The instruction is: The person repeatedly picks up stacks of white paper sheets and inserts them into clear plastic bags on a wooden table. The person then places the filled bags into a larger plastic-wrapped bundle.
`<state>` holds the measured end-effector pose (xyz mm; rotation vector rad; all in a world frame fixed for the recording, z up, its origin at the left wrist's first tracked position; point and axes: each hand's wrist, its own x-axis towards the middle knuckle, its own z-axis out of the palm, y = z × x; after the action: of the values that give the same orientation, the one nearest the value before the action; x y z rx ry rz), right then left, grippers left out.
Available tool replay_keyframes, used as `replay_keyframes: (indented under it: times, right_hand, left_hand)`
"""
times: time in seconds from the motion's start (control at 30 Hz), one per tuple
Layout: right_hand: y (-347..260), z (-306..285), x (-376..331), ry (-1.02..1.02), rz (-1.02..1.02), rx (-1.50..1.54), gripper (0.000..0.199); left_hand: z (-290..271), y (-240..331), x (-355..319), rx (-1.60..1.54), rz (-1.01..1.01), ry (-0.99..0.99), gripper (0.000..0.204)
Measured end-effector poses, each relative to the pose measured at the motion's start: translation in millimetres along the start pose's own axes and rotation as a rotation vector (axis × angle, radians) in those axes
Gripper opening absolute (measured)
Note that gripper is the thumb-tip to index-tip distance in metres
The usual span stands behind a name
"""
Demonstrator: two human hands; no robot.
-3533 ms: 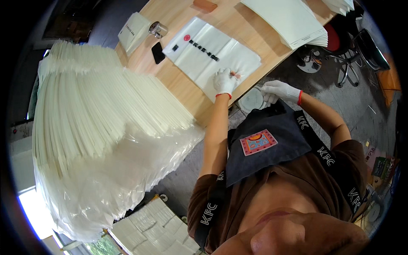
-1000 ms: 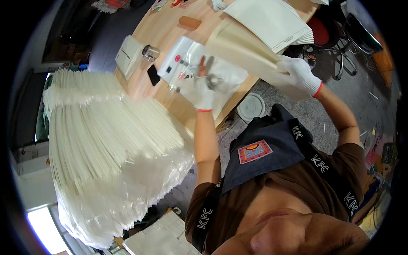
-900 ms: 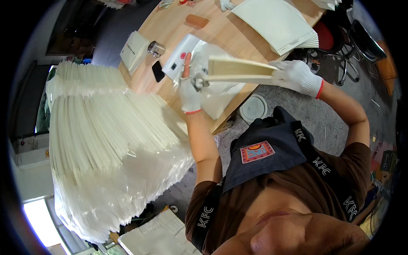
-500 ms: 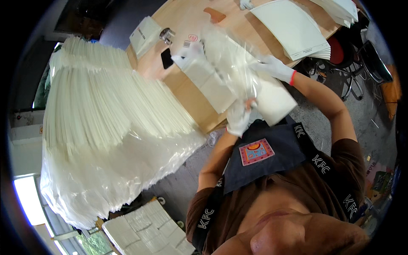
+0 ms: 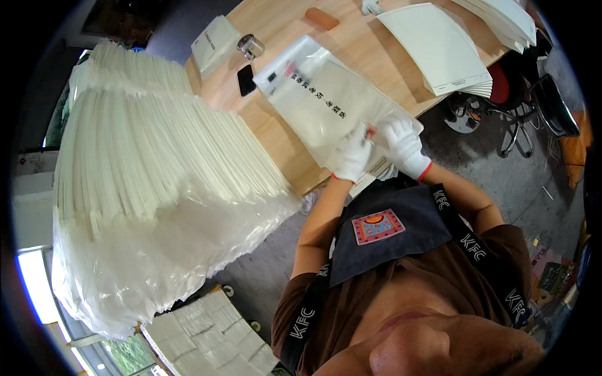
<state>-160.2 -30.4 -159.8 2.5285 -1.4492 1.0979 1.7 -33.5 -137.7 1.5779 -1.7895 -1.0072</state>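
Observation:
A clear plastic bag [image 5: 313,94] with printing on it lies flat on the table, paler sheets showing under or inside it. My left hand [image 5: 353,155], in a white glove with a red cuff, is closed in a pinch at the bag's near edge; a bare fingertip pokes out. Beside it, my right hand [image 5: 404,147], gloved the same way, has its fingers curled onto that edge near the bag's right corner. White paper [image 5: 374,170] peeks out below the left hand, at the table's near edge. What lies beneath the fingers is hidden.
A huge stack of plastic bags [image 5: 144,144] stands left of the wooden table [image 5: 282,141]. On the table are a phone [image 5: 246,80], a metal cup [image 5: 250,46], a white pack [image 5: 214,47], an orange block [image 5: 322,19] and fanned sheets [image 5: 433,47]. A chair [image 5: 552,103] stands right.
The bag, blurred and lifted before, now lies flat on the table. My right hand has come down and inward beside the left. The curved white sheets near it are no longer raised.

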Motion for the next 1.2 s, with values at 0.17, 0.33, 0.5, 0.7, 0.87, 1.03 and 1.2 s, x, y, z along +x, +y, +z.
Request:
replay_keyframes:
  times: [0.17,0.33,0.5,0.7,0.87,1.03,1.2]
  right_hand:
    - [45.3,21.1,21.5,-0.576,0.336,-0.272,0.050]
    - [29.5,-18.3,-2.6,-0.911,0.188,-0.379,0.041]
    - [2.5,-87.5,-49.0,-1.239,0.313,-0.126,0.031]
    - [34.9,-46.7,-38.3,-0.661,-0.219,-0.403,0.010]
    - [45.6,-55.1,-65.3,-1.351,0.247,-0.237,0.024]
    - [116.7,-6.8,-64.5,-0.759,0.529,0.213,0.035]
    - [48.9,44.8,-62.0,-0.157,0.976,1.249,0.039]
  left_hand:
    - [25.4,-97.8,-65.6,0.498,0.366,0.373,0.017]
    - [-22.6,-95.2,-113.1,0.433,0.071,0.586,0.015]
    - [-17.8,-52.2,-188.4,-0.016,0.047,0.311,0.014]
    - [-12.5,-69.0,-130.5,0.037,-0.054,0.581,0.017]
    - [8.2,-139.7,-174.6,-0.086,-0.139,0.311,0.018]
    - [5.6,-152.3,-124.2,-0.525,-0.850,0.097,0.046]
    - [-71.4,29.4,-64.6,-0.084,-0.051,0.247,0.036]
